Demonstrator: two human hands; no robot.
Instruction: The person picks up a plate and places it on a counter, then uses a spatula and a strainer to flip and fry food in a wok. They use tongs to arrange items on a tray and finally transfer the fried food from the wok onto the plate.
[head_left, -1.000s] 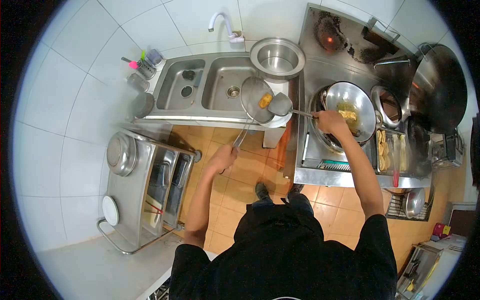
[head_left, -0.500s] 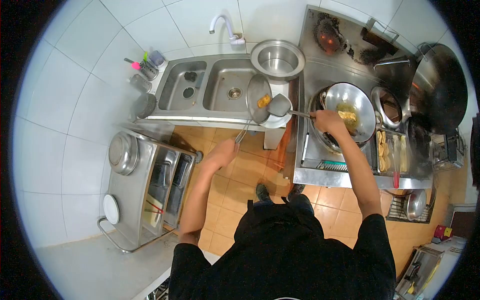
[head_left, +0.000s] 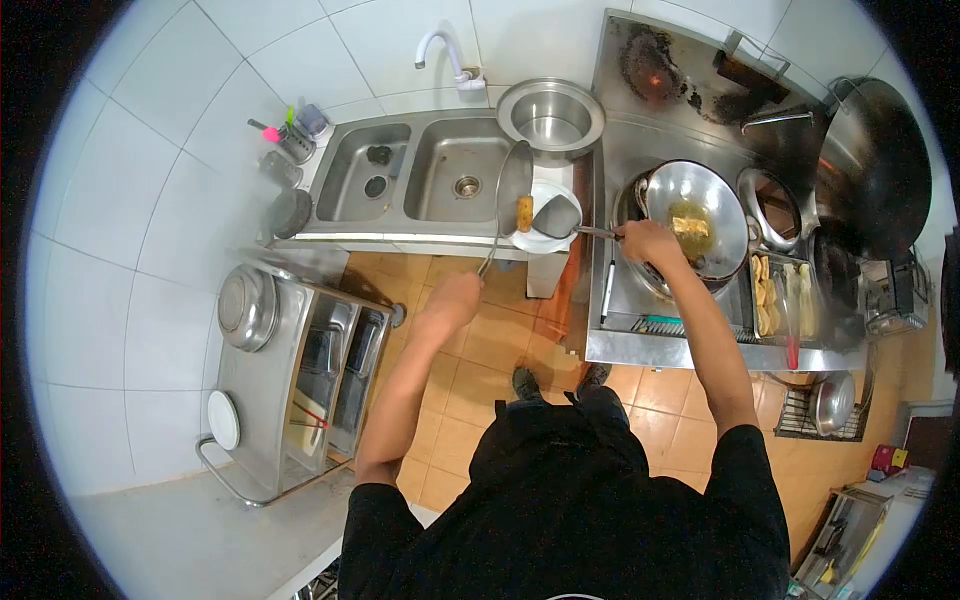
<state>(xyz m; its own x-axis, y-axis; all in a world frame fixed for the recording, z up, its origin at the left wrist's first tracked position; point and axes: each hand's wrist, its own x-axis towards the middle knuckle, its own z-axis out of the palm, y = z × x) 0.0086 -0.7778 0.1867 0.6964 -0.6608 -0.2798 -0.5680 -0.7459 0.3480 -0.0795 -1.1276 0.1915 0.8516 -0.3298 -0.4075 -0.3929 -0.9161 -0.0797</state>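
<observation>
My left hand [head_left: 453, 298] is closed round the handle of a round wire skimmer [head_left: 515, 170], which is tipped steeply on its side. At its lower edge a golden-brown fried piece [head_left: 525, 214] shows over a white plate [head_left: 547, 244] between sink and stove. My right hand [head_left: 645, 243] grips a spatula [head_left: 558, 217], its broad blade held above that plate, close beside the fried piece. To the right of this hand, a wok [head_left: 730, 235] on the burner holds yellow oil and more golden pieces [head_left: 690, 226].
A double sink [head_left: 455, 140] and a steel pot [head_left: 550, 122] lie ahead. Right of the wok, a tray [head_left: 785, 342] contains pale strips of food and red-handled tongs [head_left: 793, 345]. A large blackened wok [head_left: 880, 170] leans at the far right. On my left stands a steel cart [head_left: 265, 400].
The skimmer has turned from lying fairly flat to standing on its side, and the fried piece has slid to its edge over the plate. The spatula has shifted slightly.
</observation>
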